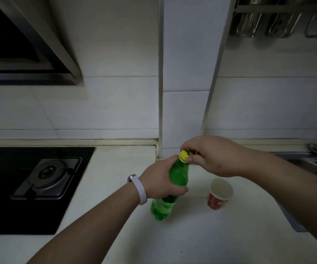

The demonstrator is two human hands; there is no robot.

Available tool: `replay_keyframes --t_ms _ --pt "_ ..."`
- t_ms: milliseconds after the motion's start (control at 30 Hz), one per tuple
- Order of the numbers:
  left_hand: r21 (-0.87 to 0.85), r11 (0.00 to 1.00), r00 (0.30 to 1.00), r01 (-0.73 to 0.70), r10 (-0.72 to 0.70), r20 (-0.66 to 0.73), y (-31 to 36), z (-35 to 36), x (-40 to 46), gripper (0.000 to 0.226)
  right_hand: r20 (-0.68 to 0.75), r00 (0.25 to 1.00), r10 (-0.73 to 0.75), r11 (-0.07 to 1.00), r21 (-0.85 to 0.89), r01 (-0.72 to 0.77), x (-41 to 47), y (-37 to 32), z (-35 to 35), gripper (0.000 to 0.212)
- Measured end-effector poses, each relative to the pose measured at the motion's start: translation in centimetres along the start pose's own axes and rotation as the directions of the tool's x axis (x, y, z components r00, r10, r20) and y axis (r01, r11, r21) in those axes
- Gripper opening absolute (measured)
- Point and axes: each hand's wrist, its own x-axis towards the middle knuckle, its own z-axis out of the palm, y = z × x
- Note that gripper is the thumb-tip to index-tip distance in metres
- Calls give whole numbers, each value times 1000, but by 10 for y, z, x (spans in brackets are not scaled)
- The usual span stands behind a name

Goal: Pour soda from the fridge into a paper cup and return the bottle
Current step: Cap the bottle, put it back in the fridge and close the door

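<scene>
A green soda bottle (178,176) stands upright on the pale countertop (201,235), a little left of centre. My left hand (159,180) is wrapped around its middle, hiding most of the label. My right hand (209,156) comes in from the right and pinches the yellow cap (184,156) between thumb and fingers. A red paper cup (219,194) with a white inside stands upright to the right of the bottle, apart from it and below my right forearm. I cannot tell whether there is liquid in it.
A black gas hob (39,180) with a round burner fills the counter's left side. A steel sink (310,166) and its tap base lie at the right edge. A range hood (30,54) hangs at upper left. A rack with steel utensils (264,21) hangs at upper right.
</scene>
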Motion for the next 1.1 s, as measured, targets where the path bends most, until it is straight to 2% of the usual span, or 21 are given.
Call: replay_keyframes --t_ms 133,200,267,333,500,633,667,733,800,900,1000,1100 --pt "54 998 1000 8 -9 17 0 6 1 72 -28 999 38 980 -195 -43 4 -1 10 35" --pt "79 997 999 3 -7 46 0 8 2 73 -14 1000 9 993 -118 -11 3 2 10 31" --pt "15 1000 999 17 -18 37 -2 7 5 66 22 1000 -16 997 75 14 0 9 8 25" --pt "-27 999 1000 25 -24 18 -4 6 7 65 33 997 -69 990 126 64 -1 14 7 31" --pt "7 1000 996 0 0 -85 5 12 15 61 -18 994 -105 994 -21 104 0 18 5 13" --pt "35 998 990 52 -47 -137 19 20 20 57 -66 997 -43 975 -218 28 3 27 8 34" --pt "47 997 989 65 -58 -138 22 22 22 58 -55 997 -47 975 -218 34 3 32 8 37" --pt "63 996 991 70 -62 -121 28 24 26 57 -33 996 -82 996 -25 81 -1 44 7 33" --pt "64 996 993 64 -57 -99 33 24 31 52 -32 988 -150 973 171 153 -6 55 4 27" --pt "41 997 991 62 -57 -117 44 28 40 50 -71 971 -226 956 173 236 -12 68 -3 20" --pt "2 997 987 72 -71 -145 55 37 47 40 -83 983 -162 981 91 170 -17 78 -4 15" --pt "-82 992 972 99 -114 -206 65 49 52 32 -104 993 -54 998 6 55 -21 83 0 34"
